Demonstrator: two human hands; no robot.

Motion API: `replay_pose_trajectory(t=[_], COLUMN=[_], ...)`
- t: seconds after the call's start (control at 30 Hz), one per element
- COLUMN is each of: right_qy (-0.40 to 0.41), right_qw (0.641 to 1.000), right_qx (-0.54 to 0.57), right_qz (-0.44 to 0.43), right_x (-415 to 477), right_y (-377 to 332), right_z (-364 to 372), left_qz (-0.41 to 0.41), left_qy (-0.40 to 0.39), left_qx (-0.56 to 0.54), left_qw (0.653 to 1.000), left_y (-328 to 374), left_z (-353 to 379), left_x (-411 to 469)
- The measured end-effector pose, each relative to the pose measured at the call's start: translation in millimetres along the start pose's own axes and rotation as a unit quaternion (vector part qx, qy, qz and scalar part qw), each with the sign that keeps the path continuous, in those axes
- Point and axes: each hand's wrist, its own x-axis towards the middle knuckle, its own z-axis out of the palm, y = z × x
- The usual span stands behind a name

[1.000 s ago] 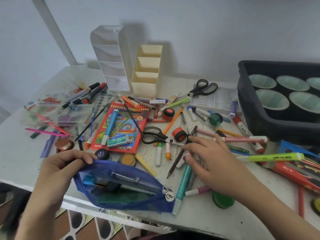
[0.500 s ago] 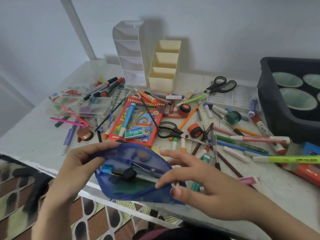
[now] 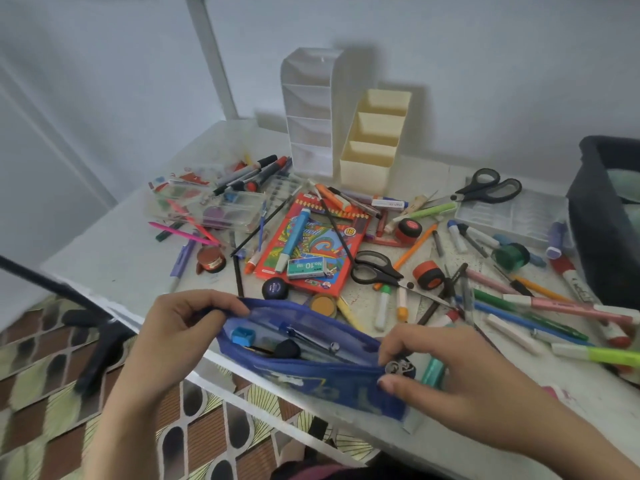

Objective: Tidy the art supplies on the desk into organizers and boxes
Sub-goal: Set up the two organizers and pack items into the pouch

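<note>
A blue mesh pencil pouch [image 3: 311, 375] hangs at the desk's near edge, its top open, with a blue sharpener, a compass and dark items inside. My left hand [image 3: 180, 327] pinches the pouch's upper left rim. My right hand [image 3: 446, 372] pinches the right end of the pouch by the metal zipper pull. Loose pens, markers, crayons and scissors [image 3: 377, 271] lie scattered over the white desk [image 3: 114, 251] behind. A white tiered organizer [image 3: 308, 116] and a cream organizer [image 3: 374, 136] stand at the back.
A red coloured-pencil box [image 3: 311, 244] with a staples box on it lies mid-desk. A clear plastic case [image 3: 207, 206] sits at the left, a clear tray [image 3: 509, 213] and second scissors [image 3: 488, 185] at the right, a dark bin [image 3: 602, 216] at the far right. Patterned floor shows below.
My right hand left the pens on the desk, came to the pouch and now pinches its right end by the zipper pull. The view has shifted to the left.
</note>
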Motion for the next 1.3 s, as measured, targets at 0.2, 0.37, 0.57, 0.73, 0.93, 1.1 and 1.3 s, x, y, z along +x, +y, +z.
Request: replay_pose_trajectory(t=[0.2, 0.37, 0.57, 0.73, 0.93, 1.1, 1.3], right_qy=[0.010, -0.014, -0.015, 0.005, 0.005, 0.007, -0.039], right_qw=[0.999, 0.997, 0.999, 0.999, 0.988, 0.991, 0.980], right_qx=[-0.030, -0.067, -0.048, -0.049, -0.150, -0.132, -0.169], right_qz=[-0.023, -0.022, -0.004, 0.020, 0.032, 0.030, 0.097], right_x=[18.8, 35.8, 55.7, 75.2, 101.9, 121.5, 146.9], right_y=[-11.0, -17.9, -23.0, -22.7, -19.4, -27.3, -26.7], right_z=[1.1, 4.4, -0.5, -1.2, 5.3, 19.5, 29.9], left_qz=[-0.006, -0.018, -0.032, 0.002, 0.027, 0.027, 0.011], left_qy=[0.025, -0.012, -0.117, -0.122, -0.117, -0.105, -0.161], left_qx=[-0.032, -0.016, 0.014, 0.034, 0.034, 0.019, 0.003], left_qw=[0.999, 1.000, 0.992, 0.992, 0.992, 0.994, 0.987], left_y=[-3.3, -8.8, -2.0, 2.9, -5.3, -16.5, -33.3], left_z=[-14.9, -35.6, -46.6, -44.6, -57.1, -82.1, -95.0], left_x=[2.3, 11.1, 27.6, 39.7, 57.0, 72.7, 88.5])
